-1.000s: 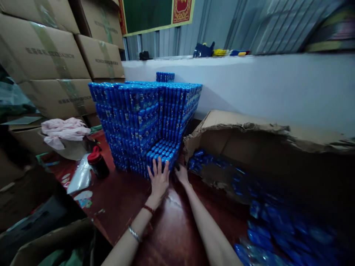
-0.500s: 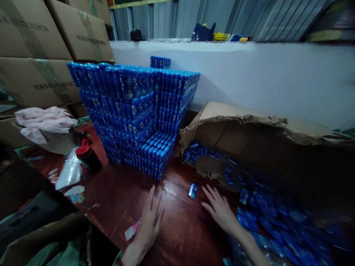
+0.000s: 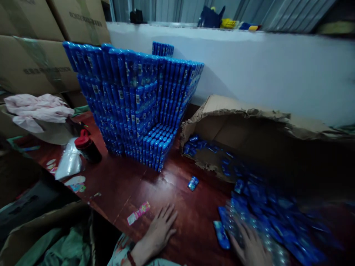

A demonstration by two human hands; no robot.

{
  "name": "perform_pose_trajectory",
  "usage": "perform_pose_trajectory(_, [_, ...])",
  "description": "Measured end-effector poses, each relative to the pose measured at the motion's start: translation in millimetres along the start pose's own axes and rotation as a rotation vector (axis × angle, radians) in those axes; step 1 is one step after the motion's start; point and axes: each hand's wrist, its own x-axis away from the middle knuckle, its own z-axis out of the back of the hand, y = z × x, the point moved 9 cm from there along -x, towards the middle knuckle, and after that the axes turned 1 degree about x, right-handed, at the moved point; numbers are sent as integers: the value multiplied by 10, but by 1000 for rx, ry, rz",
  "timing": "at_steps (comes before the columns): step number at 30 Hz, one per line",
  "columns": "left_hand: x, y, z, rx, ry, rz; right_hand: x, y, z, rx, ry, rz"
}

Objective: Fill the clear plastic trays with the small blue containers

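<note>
Palm down on the dark red table [image 3: 122, 195], my left hand [image 3: 159, 232] lies with its fingers stretched out, holding nothing. Close by it is a pink and white printed strip [image 3: 138, 213]. My right hand [image 3: 248, 242], slightly blurred, reaches with extended fingers over a heap of small blue packs [image 3: 266, 207]. Clear bubbled plastic packaging [image 3: 273, 240] shows beside and under its fingers; whether it touches it I cannot tell. One blue pack [image 3: 221, 234] lies just left of that hand. A single blue pack [image 3: 192, 183] rests alone farther forward, between the hands.
A tall stepped stack of blue packs [image 3: 119, 92] stands at the back. Right of it, a torn cardboard box [image 3: 222, 101] opens toward the heap. Left are a red-lidded bottle [image 3: 88, 147], a clear plastic bag [image 3: 69, 160], a pink cloth [image 3: 39, 111] and large cartons [image 3: 41, 62].
My right hand has moved right and nearer, from above bare table to the heap. My left hand has come down slightly right, uncovering the printed strip. The camera view has shifted a little.
</note>
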Motion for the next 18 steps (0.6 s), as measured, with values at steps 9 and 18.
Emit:
perform_pose_trajectory(9, [120, -91, -6, 100, 19, 20, -154, -129, 517, 187, 259, 181])
perform_pose_trajectory(18, [98, 21, 549, 1104, 243, 86, -474, -1513, 1174, -394, 420, 411])
